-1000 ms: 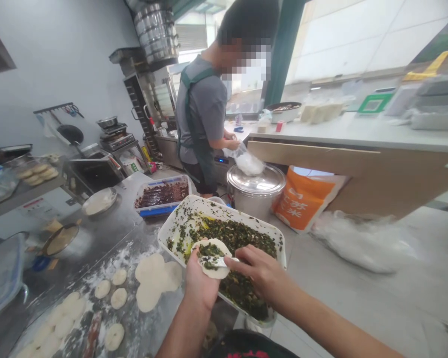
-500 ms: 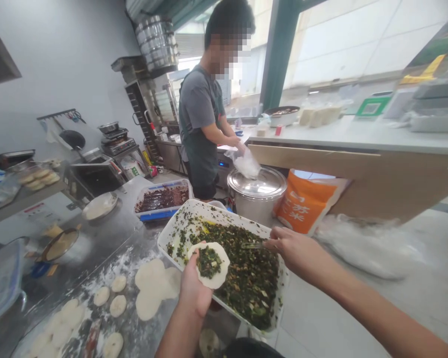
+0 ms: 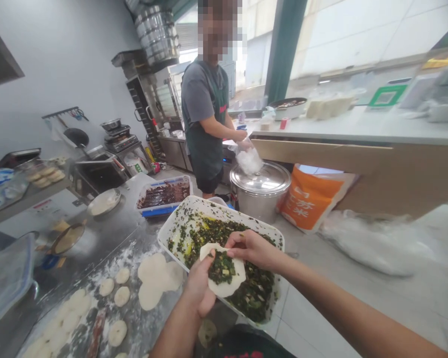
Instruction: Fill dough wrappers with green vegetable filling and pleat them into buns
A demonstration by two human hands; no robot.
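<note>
My left hand (image 3: 200, 283) holds a round dough wrapper (image 3: 234, 287) from below, its thumb pressing on the chopped green filling (image 3: 221, 267) heaped in the middle. At the wrapper's far edge, my right hand (image 3: 252, 251) pinches the dough between thumb and fingers. Beneath both hands is a white tub (image 3: 168, 233) of the same dark green filling. A metal handle end (image 3: 293, 255) sticks out past the tub's right rim; the rest of that tool is hidden. Flat dough wrappers (image 3: 159, 278) overlap on the floured steel table to the left.
Small dough rounds (image 3: 122, 296) and a rolling pin (image 3: 96, 334) lie on the table. Behind the tub stands a box of dark paste (image 3: 164, 195). A co-worker (image 3: 205, 109) holds a plastic bag over a lidded steel pot (image 3: 259, 191). An orange sack (image 3: 302, 201) stands on the floor.
My right hand has let go of the spoon-like tool and moved left to pinch the wrapper's edge. My left hand and the wrapper have shifted slightly right. The co-worker has turned this way.
</note>
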